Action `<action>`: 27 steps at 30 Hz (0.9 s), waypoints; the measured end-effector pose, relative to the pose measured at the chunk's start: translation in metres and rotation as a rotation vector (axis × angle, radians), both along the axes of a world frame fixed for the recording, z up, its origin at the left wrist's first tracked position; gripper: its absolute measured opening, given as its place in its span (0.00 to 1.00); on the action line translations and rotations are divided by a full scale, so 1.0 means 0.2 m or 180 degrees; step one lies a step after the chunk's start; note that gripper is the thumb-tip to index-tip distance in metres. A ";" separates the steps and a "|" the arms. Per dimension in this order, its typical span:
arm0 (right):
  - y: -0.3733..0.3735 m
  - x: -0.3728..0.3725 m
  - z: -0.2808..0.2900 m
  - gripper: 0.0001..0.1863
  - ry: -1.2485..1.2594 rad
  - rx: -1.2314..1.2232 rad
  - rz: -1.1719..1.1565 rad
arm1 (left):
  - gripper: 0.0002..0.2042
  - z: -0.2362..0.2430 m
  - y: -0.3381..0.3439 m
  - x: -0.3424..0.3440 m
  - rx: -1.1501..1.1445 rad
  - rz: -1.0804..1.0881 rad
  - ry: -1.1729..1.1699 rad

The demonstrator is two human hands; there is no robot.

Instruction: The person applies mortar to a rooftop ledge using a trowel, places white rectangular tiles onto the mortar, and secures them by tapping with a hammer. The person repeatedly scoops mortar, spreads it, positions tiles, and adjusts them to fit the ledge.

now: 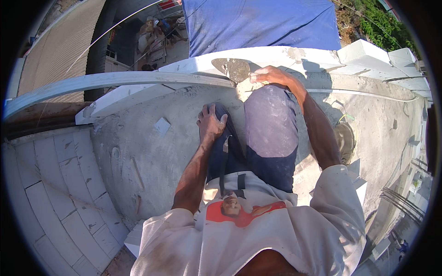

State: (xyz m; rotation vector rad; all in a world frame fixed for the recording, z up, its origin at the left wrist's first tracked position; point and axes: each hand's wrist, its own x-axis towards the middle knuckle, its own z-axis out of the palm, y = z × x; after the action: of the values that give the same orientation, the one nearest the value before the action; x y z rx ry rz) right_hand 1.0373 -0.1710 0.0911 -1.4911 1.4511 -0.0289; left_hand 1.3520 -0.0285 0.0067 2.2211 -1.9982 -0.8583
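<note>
My right hand (275,76) is closed at the right end of a trowel (231,68), just beyond my right knee. The trowel's grey, mortar-stained blade lies over the low wall of white blocks (271,55); its handle is mostly hidden by my fingers. On my left knee rests my left hand (211,123), its fingers spread over the dark trouser leg and holding nothing. A long pale straight bar (138,79) comes in from the left, and its end stops just below the trowel blade.
A blue tarp (258,25) spreads beyond the wall. Down below at the far left, a person (162,26) is among piled material. A bucket (344,138) stands right of my arm. A white scrap (162,125) lies on the concrete floor (138,152). Steel rods (401,204) protrude at right.
</note>
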 end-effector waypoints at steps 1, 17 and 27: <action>-0.03 0.01 0.07 0.26 -0.0585 0.0045 0.0018 | 0.38 0.01 0.01 0.01 -0.0025 0.0010 0.0031; -0.40 0.59 0.32 0.21 -0.0458 0.0491 0.0875 | 0.38 0.05 -0.01 -0.07 -0.0012 0.0061 0.0075; -0.61 0.67 0.39 0.19 -0.0116 0.0624 0.1480 | 0.37 0.06 -0.03 -0.08 0.0079 0.0167 0.0036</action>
State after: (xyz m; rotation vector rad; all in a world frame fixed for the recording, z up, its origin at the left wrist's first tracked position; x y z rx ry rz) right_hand 1.1713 -0.2935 0.1689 -1.6184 1.0175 0.3575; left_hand 1.3361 -0.0351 0.0185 2.2655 -1.9258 -0.8928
